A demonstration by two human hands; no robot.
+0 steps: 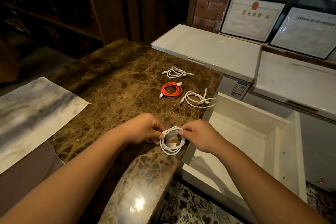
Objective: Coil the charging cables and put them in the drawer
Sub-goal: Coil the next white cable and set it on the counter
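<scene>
A coiled white cable (pixel 172 142) is pinched by the fingers of the left hand (pixel 143 129) and the right hand (pixel 198 135) above the marble surface (pixel 116 85).

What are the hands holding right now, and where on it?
A coiled white cable, pinched at the top of its loop: left hand on the left side, right hand on the right.

Cut off at the left frame edge: grey-white mottled cloth (pixel 34 112). Cropped at the right edge: black-framed certificate (pixel 307 32), print too small to read. Lost in darkness, upper left: dark wooden shelves (pixel 47 5).
</scene>
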